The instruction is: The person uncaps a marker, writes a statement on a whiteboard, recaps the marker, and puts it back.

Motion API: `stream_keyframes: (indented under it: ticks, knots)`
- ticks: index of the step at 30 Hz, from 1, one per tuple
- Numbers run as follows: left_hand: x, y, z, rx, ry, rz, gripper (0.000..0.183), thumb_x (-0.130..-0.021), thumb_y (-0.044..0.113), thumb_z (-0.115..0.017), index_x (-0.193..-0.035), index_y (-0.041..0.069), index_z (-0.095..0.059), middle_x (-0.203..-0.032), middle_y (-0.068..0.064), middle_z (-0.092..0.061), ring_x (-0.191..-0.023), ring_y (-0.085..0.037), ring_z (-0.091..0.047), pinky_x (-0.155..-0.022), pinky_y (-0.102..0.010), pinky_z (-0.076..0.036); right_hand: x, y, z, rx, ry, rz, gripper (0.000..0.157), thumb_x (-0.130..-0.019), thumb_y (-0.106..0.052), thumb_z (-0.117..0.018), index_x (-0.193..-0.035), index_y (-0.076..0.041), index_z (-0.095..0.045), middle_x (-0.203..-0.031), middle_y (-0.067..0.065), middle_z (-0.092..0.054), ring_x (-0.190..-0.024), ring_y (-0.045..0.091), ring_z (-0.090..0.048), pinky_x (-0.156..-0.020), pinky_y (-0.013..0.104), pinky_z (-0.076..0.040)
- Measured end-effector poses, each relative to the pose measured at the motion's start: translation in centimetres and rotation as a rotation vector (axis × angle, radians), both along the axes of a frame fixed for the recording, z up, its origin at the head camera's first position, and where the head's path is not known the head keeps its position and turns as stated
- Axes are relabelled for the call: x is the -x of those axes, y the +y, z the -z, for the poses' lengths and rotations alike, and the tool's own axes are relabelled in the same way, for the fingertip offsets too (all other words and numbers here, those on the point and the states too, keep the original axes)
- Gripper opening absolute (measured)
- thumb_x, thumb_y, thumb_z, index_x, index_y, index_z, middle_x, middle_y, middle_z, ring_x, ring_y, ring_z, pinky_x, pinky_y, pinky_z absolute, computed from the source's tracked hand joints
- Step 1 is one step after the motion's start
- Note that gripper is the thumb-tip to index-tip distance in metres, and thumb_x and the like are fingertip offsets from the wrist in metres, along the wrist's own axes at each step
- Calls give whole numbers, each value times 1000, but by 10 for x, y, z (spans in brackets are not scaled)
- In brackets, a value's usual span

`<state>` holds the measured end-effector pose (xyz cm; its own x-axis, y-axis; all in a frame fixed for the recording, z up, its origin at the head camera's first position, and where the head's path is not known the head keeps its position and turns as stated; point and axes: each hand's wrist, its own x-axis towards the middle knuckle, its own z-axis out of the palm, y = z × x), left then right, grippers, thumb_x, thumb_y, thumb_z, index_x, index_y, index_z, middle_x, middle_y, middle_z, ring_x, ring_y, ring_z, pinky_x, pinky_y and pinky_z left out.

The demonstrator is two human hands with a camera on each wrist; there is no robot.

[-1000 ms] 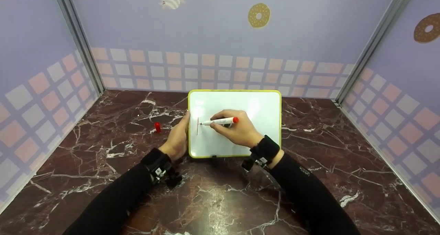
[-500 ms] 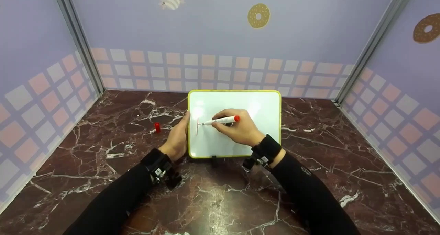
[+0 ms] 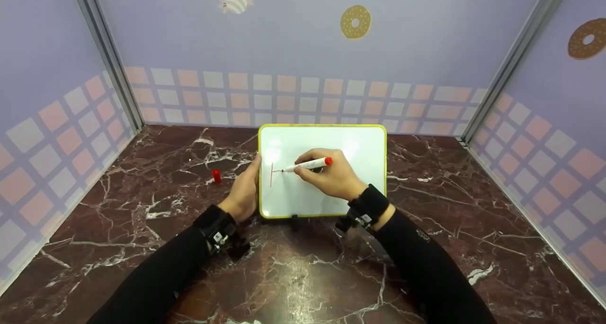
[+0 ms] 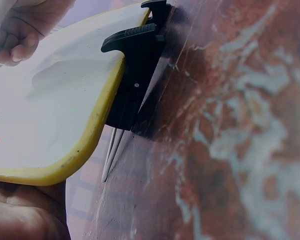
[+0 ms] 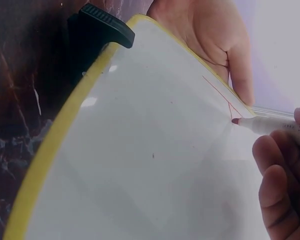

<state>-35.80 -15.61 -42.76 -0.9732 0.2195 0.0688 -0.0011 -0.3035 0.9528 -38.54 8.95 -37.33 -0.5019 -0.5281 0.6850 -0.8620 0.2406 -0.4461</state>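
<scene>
A small whiteboard (image 3: 326, 201) with a yellow rim leans upright on a black stand (image 4: 140, 75). My right hand (image 3: 331, 175) pinches a white marker (image 3: 310, 165) with a red end, its tip right at the board's surface. A red vertical line (image 3: 271, 177) is drawn near the board's left side, with a short stroke running from its middle to the marker tip. On the left edge, my left hand (image 3: 244, 191) holds the board, thumb along the rim and fingers hidden behind it. In the right wrist view the marker's red tip (image 5: 235, 121) meets the short stroke.
A red marker cap (image 3: 217, 175) stands on the dark marbled table (image 3: 156, 248), left of the left hand. Lilac panels (image 3: 293, 44) with pink and white squares enclose the back and both sides. Grey metal posts (image 3: 111, 58) mark the corners.
My right hand has moved slightly right with the marker, and a short red stroke now extends right from the vertical line's middle. The left hand has stayed on the board's edge.
</scene>
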Motion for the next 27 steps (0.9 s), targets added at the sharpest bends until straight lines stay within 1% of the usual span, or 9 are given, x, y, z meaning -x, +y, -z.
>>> stream_keyframes:
  ticks: [5, 9, 17, 20, 24, 27]
  knots:
    - [0, 0, 0, 7, -11, -26, 70, -118, 64, -32, -163, 13, -50, -129, -16, -69, -116, -32, -69, -98, -47, -59, 1, 1, 0, 20, -16, -11, 6, -100, -8, -83, -104, -3, -85, -86, 4, -79, -67, 14, -63, -61, 25, -47]
    - [0, 1, 0, 0, -18, -31, 69, -119, 63, -33, -162, 13, -51, -129, -17, -69, -115, -32, -69, -98, -47, -60, 0, 1, 0, 30, -34, -10, 6, -100, -8, -83, -103, -4, -84, -86, 4, -79, -68, 14, -63, -61, 25, -48]
    - [0, 1, -2, -2, -19, -28, 67, -119, 61, -32, -166, 15, -47, -135, -19, -67, -118, -34, -69, -99, -49, -60, -1, 2, -2, 13, -40, 5, 7, -99, -8, -83, -103, -3, -84, -88, 3, -79, -69, 14, -65, -62, 25, -50]
    - [0, 1, -1, -5, -26, -31, 67, -119, 61, -32, -166, 15, -48, -135, -19, -68, -118, -34, -69, -99, -50, -60, -1, 2, -2, 15, -36, -1, 7, -99, -8, -83, -103, -1, -83, -88, 4, -79, -69, 14, -65, -62, 25, -50]
    - [0, 1, -1, -14, -30, -35, 67, -119, 61, -33, -166, 15, -48, -134, -20, -68, -117, -35, -70, -98, -51, -61, -1, 3, -3, 53, -85, -41, 8, -100, -7, -82, -104, -1, -83, -87, 5, -80, -69, 16, -71, -61, 25, -53]
    - [1, 2, 0, -27, -29, -32, 68, -119, 60, -34, -170, 16, -44, -136, -20, -67, -117, -34, -69, -98, -51, -60, 0, 5, -3, 82, -112, -46, 8, -102, -8, -81, -105, -1, -83, -85, 4, -81, -69, 17, -73, -60, 28, -55]
